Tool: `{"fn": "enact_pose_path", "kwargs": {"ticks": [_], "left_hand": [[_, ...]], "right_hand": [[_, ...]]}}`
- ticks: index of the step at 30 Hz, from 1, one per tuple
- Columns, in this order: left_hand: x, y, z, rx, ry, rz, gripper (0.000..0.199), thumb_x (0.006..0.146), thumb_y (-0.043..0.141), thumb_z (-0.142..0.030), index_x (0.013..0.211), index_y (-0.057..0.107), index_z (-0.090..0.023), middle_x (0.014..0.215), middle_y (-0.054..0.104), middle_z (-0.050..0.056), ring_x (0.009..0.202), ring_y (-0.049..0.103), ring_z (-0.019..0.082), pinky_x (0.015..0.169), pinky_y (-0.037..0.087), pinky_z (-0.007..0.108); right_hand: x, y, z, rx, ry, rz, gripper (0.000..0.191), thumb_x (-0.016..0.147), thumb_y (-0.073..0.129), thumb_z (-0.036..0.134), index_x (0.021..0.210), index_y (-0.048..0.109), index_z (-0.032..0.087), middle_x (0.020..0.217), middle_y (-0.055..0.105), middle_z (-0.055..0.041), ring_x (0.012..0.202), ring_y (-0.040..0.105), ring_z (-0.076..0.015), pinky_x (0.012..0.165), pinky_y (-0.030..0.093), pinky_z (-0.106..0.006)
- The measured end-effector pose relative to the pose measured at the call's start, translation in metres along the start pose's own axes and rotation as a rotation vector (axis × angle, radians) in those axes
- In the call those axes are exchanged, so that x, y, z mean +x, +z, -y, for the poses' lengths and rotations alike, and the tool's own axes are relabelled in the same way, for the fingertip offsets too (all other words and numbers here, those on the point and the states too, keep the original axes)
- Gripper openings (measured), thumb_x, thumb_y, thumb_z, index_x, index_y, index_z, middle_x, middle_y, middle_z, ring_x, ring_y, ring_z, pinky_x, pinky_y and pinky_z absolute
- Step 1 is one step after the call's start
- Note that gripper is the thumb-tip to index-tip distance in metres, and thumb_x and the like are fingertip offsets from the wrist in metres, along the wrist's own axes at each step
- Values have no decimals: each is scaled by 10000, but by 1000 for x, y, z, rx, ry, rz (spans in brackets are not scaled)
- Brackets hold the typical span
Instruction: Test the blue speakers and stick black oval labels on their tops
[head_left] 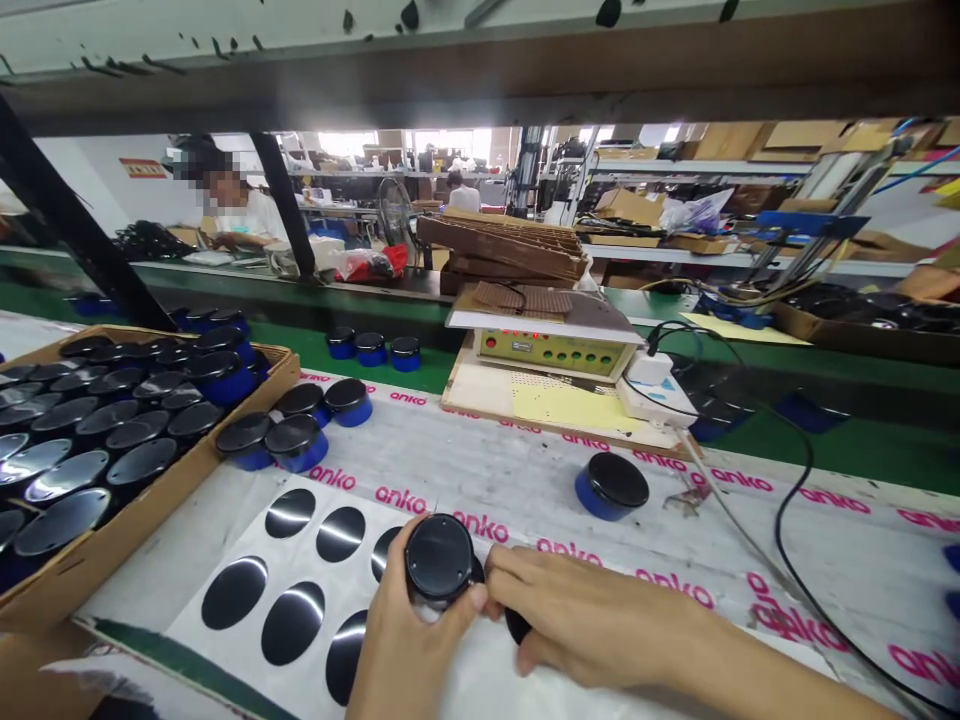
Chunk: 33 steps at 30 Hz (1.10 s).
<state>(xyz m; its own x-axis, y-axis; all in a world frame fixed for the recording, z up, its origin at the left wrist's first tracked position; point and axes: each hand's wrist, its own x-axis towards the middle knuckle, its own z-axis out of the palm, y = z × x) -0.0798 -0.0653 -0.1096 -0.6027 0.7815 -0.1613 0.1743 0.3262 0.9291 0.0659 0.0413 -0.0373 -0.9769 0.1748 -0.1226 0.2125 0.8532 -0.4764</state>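
My left hand point(412, 620) is wrapped round a short round tub point(440, 556) with a glossy black top, held tilted toward me over the sticker sheet. Close beside it, my right hand point(581, 615) has its fingers closed in a pinch. The dark edge of a round black sticker point(516, 626) shows between its thumb and fingers; the rest is hidden under the hand. Beneath both hands lies a white backing sheet point(247, 650) with several round black stickers point(292, 622) in rows. A similar blue tub with a black top point(612, 486) stands beyond my right hand.
A cardboard tray point(150, 510) full of black-topped tubs stands at the left, with several more tubs point(298, 441) beside it. Behind are a control box point(555, 352) on a board, a power strip point(656, 395) and loose cables point(787, 520). A shelf point(480, 80) crosses overhead. A person point(251, 215) sits across.
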Motion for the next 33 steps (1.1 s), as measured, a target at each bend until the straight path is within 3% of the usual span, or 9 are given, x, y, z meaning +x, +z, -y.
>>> {"fn": "enact_pose_path", "kwargs": {"ticks": [7,11,14,17,20,23,26,29,33], "left_hand": [[-4,-3,0,45,-2,64,641,725,626,-469,1276,401,-233,1210,575,74,1145,542,259,1027,370,462],[35,-28,-3,320,339,101,631,671,700,-450,1221,482,-230,1258,495,91,1206,470,288,1037,364,497],[91,-48,-12,490,554,-8,601,712,677,-492,1199,490,-195,1190,490,100,1153,500,280,1014,399,485],[143,-59,-18,539,563,-30,581,791,595,-479,1237,425,-148,1194,488,96,1167,501,287,1004,413,465],[163,-63,-21,598,569,11,607,821,555,-428,1303,368,-109,1231,482,133,1205,472,353,997,404,505],[141,-63,-21,644,629,-18,694,818,557,-417,1384,299,-109,1348,380,190,1276,367,407,1038,326,572],[88,-52,-14,627,668,31,541,894,477,-401,1390,312,-261,1361,412,99,1269,423,298,1036,382,517],[30,-21,0,471,639,198,466,896,501,-296,1330,360,-394,1363,448,23,1242,483,235,997,457,460],[-15,26,10,240,614,290,927,757,624,-145,1476,75,-342,1524,222,91,1366,325,284,1045,417,440]], "right_hand": [[-51,-4,-3,-284,10,-8,231,922,459,185,915,685,235,910,644,-29,803,588,-176,685,461,-273],[-91,-7,-25,-326,117,-526,223,914,490,224,1023,674,289,841,600,-10,670,555,-114,584,440,-215],[-100,-10,-45,-298,250,-807,329,911,491,190,1209,568,304,855,524,-25,698,528,-98,597,440,-194],[-90,-10,-63,-186,383,-764,550,912,502,275,1422,311,356,1117,497,-62,1000,528,-151,831,482,-276],[-72,-3,-81,-112,428,-619,711,882,496,294,1479,121,383,1347,400,-61,1229,424,-209,1010,406,-402],[-60,6,-97,-66,442,-601,726,879,469,278,1489,82,356,1334,459,-50,1228,455,-201,1017,407,-397],[-56,10,-95,-37,486,-645,746,858,490,273,1485,90,322,1231,535,-55,1112,546,-194,959,450,-387],[-51,11,-67,55,451,-666,780,850,523,297,1469,50,339,1181,565,-30,1045,590,-154,919,484,-332],[-38,11,-9,174,244,-608,832,800,588,259,1420,56,417,1243,554,-1,1113,576,-141,933,492,-307]]}}
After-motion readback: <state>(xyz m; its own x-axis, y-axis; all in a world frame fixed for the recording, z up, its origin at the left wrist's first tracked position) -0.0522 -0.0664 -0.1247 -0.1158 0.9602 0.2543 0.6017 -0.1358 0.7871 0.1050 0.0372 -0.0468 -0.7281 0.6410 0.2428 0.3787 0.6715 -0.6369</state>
